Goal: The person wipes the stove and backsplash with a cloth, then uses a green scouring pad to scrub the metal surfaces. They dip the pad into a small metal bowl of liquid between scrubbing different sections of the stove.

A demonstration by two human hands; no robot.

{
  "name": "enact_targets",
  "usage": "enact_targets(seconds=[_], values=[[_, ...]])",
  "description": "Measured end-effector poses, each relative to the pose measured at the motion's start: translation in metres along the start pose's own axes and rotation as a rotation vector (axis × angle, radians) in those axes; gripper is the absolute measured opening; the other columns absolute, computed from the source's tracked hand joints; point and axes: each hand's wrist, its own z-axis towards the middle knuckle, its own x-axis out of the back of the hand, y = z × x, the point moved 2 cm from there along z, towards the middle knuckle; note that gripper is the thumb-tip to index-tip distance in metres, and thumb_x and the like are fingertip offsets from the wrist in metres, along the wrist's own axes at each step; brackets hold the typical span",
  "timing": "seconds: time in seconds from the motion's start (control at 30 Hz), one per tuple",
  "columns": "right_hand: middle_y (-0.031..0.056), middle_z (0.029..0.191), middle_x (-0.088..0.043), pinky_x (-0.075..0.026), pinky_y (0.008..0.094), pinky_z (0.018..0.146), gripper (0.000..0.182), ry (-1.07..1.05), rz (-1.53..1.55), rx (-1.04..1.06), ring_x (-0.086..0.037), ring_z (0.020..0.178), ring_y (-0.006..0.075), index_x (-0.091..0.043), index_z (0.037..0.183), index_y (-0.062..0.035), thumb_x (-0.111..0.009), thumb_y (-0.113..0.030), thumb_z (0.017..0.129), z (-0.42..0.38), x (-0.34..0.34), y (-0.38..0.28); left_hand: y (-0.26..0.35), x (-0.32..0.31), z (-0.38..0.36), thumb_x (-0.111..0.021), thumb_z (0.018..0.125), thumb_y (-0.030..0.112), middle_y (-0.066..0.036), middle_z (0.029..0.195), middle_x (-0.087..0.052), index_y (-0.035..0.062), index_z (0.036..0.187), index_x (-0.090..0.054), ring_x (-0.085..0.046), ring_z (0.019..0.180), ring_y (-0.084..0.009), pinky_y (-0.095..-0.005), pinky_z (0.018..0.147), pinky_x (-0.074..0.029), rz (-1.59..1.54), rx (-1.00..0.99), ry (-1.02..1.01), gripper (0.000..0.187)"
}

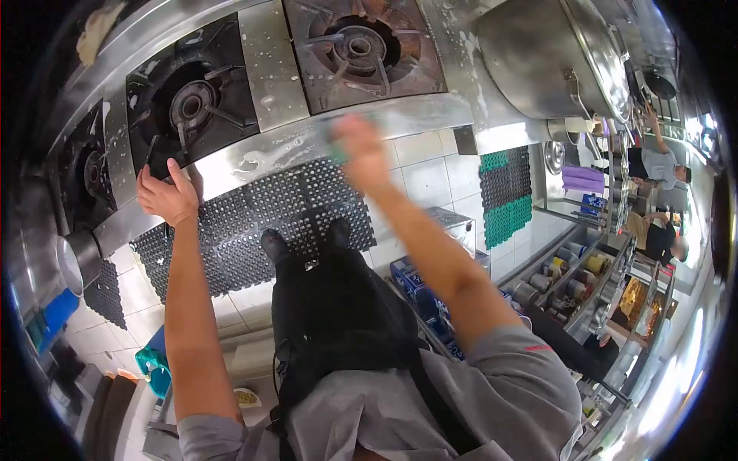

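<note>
My left hand (pixel 165 194) is at the front edge of the stove, thumb and fingers around a small black piece (pixel 160 158) beside the left burner (pixel 190 107). My right hand (pixel 361 150) is smeared by motion against the steel front rail (pixel 277 151). A green scouring pad (pixel 337 147) shows partly beneath its fingers; the rest is hidden. Whitish suds and wet streaks mark the rail and the steel strip (pixel 269 73) between the burners. Behind my right hand lies a brown-stained burner plate (pixel 365 54).
A large steel pot (pixel 538 58) stands to the right of the burners. Perforated black mats (pixel 231 230) cover the tiles under my feet. Blue crates (pixel 423 288) and a rack of containers (pixel 565 276) stand at the right. Other people (pixel 661 165) are farther off.
</note>
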Motion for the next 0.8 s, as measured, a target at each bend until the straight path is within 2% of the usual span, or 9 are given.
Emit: enact_targets(seconds=[0.03,0.17,0.27,0.33,0.47,0.6,0.67,0.77,0.8], values=[[0.0127,0.125,-0.061,-0.036,0.0463,0.112,0.036,-0.016,-0.235,0.267,-0.053,0.126,0.034,-0.062,0.117,-0.0084,-0.058,-0.007,0.082,-0.003,-0.039,-0.045,-0.002,-0.001,0.0,-0.052,0.094,0.059,-0.015,0.136,-0.048,0.005,0.133,-0.051,-0.04,0.131,-0.0342,-0.051,0.11,-0.025,0.005,0.007,-0.015,0.066],[0.0102,0.128,-0.061,-0.036,0.0465,0.113,0.04,-0.106,-0.211,0.423,-0.053,0.127,0.0304,-0.063,0.116,-0.0118,-0.06,-0.005,0.077,0.005,-0.044,-0.068,-0.004,-0.002,0.0,-0.057,0.093,0.054,-0.015,0.136,-0.05,0.0054,0.13,-0.053,-0.043,0.128,-0.0347,-0.0501,0.107,-0.029,0.052,-0.028,-0.001,0.061],[0.0091,0.126,-0.063,-0.044,0.0388,0.107,0.036,-0.03,-0.261,0.223,-0.056,0.122,0.029,-0.065,0.115,-0.0113,-0.055,0.0,0.083,0.006,0.064,0.043,-0.002,-0.002,0.0,-0.057,0.092,0.054,-0.015,0.136,-0.05,0.005,0.13,-0.053,-0.043,0.128,-0.0352,-0.0503,0.107,-0.029,0.03,-0.032,0.008,0.062],[0.0168,0.116,-0.067,-0.051,0.0436,0.098,0.033,0.051,-0.447,0.117,-0.063,0.111,0.0361,-0.065,0.112,-0.001,-0.056,0.005,0.08,0.005,0.134,0.095,0.0,-0.001,0.0,-0.058,0.092,0.055,-0.016,0.135,-0.051,0.0044,0.129,-0.054,-0.044,0.128,-0.0354,-0.0504,0.107,-0.03,0.053,-0.022,-0.004,0.063],[0.0179,0.113,-0.067,-0.05,0.045,0.098,0.03,0.168,-0.384,0.227,-0.062,0.11,0.0383,-0.065,0.109,0.001,-0.057,0.005,0.08,0.008,0.084,0.051,0.001,0.0,0.001,-0.055,0.093,0.059,-0.015,0.136,-0.05,0.0059,0.132,-0.053,-0.041,0.13,-0.0348,-0.0511,0.109,-0.027,0.014,-0.013,-0.014,0.066],[0.009,0.12,-0.066,-0.045,0.0428,0.107,0.038,-0.047,-0.238,0.361,-0.059,0.12,0.0307,-0.067,0.109,-0.0071,-0.059,0.004,0.074,0.016,-0.029,-0.051,-0.003,0.0,0.0,-0.056,0.092,0.058,-0.015,0.135,-0.05,0.0054,0.131,-0.053,-0.042,0.13,-0.0347,-0.051,0.109,-0.028,0.052,-0.023,-0.016,0.065],[0.0073,0.13,-0.062,-0.042,0.043,0.11,0.047,-0.179,-0.181,0.404,-0.057,0.123,0.0304,-0.066,0.117,-0.0091,-0.059,0.006,0.072,0.018,-0.019,-0.037,-0.002,-0.002,-0.001,-0.058,0.091,0.057,-0.015,0.133,-0.052,0.0051,0.129,-0.054,-0.044,0.127,-0.0348,-0.0507,0.107,-0.03,0.067,-0.053,-0.001,0.064],[0.0096,0.128,-0.062,-0.048,0.0392,0.103,0.044,-0.078,-0.47,0.318,-0.059,0.119,0.0298,-0.063,0.117,-0.0085,-0.063,0.007,0.075,0.014,0.081,0.052,-0.003,-0.003,0.0,-0.058,0.091,0.057,-0.015,0.133,-0.052,0.0053,0.129,-0.054,-0.044,0.128,-0.0349,-0.0509,0.107,-0.03,0.032,-0.043,0.006,0.064],[0.01,0.13,-0.06,-0.05,0.0403,0.101,0.054,-0.148,-0.503,-0.082,-0.059,0.118,0.0311,-0.059,0.124,-0.0086,-0.063,0.01,0.073,0.011,0.119,0.086,0.0,0.0,0.0,-0.058,0.091,0.057,-0.015,0.133,-0.052,0.0053,0.129,-0.054,-0.044,0.128,-0.035,-0.051,0.107,-0.03,0.039,-0.041,-0.001,0.064]])
